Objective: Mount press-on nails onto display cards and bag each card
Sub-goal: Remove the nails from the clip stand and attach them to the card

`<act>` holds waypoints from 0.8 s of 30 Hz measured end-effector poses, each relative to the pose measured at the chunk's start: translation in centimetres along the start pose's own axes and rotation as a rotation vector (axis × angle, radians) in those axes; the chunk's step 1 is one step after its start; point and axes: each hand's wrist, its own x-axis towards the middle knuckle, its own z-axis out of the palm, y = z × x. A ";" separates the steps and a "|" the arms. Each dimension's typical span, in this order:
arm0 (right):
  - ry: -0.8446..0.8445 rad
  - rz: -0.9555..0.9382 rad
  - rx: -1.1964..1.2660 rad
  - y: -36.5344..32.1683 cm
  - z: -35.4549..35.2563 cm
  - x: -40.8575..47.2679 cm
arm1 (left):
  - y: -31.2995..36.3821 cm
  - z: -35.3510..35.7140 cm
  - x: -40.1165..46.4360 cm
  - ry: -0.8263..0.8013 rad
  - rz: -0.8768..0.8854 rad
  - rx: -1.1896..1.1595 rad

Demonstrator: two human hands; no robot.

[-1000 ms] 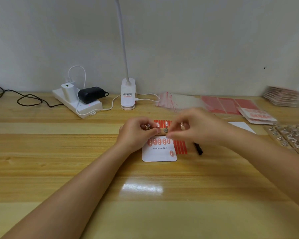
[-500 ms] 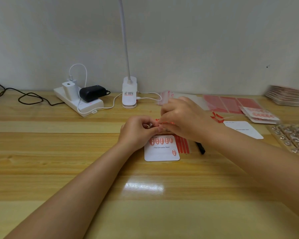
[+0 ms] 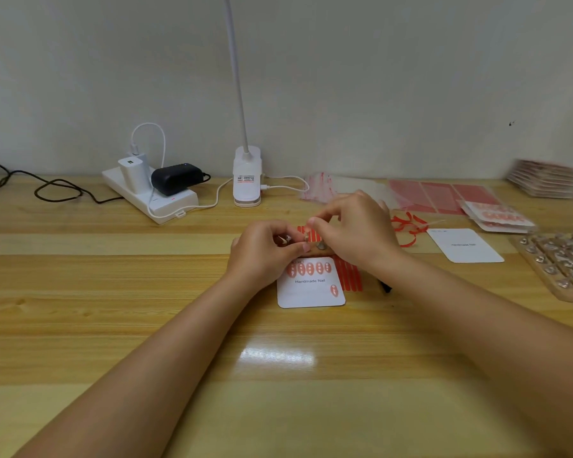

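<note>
Two hands are meeting above a glossy, wood-grain table (image 3: 146,292). The left hand (image 3: 262,252) is curling its fingers around a small wooden strip (image 3: 321,251) that carries press-on nails, holding it just behind a card. The right hand (image 3: 358,229) is pinching one small nail (image 3: 306,238) between thumb and forefinger over that strip; whether the nail is touching the strip cannot be told. One white display card (image 3: 311,292) with rounded corners is lying flat just in front of the hands, printed "Handmade Nail" and bearing six oval pink nails: five in a row along its far edge and one near its right edge. A sheet of red adhesive strips (image 3: 349,276) is showing from beneath the card. A second, blank white card (image 3: 465,244) is lying to the right, with curled red backing scraps (image 3: 407,226) between it and the hands. Further right, wooden strips of shiny nails (image 3: 556,259) are lying side by side; their count cannot be told. Along the wall are sitting clear plastic bags (image 3: 325,186), three red sheets (image 3: 440,196), a blurred stack of packets (image 3: 543,178), one white clip lamp (image 3: 247,176) and one white power strip (image 3: 153,196) holding two chargers, one white and one black.
</note>
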 end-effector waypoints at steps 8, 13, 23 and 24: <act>0.083 0.055 0.030 -0.1 -0.8 1.4 | 0.1 -0.1 0.0 -0.002 -0.020 -0.015; 0.188 0.102 0.212 0.1 -3.3 2.0 | -0.1 -0.1 -0.1 -0.010 -0.016 0.004; 0.031 -0.032 0.302 0.4 -3.3 -6.3 | 0.3 -1.6 0.3 -0.241 -0.032 0.016; 0.029 -0.035 0.290 0.6 -3.0 -6.6 | 0.3 -1.8 0.2 -0.228 -0.010 0.037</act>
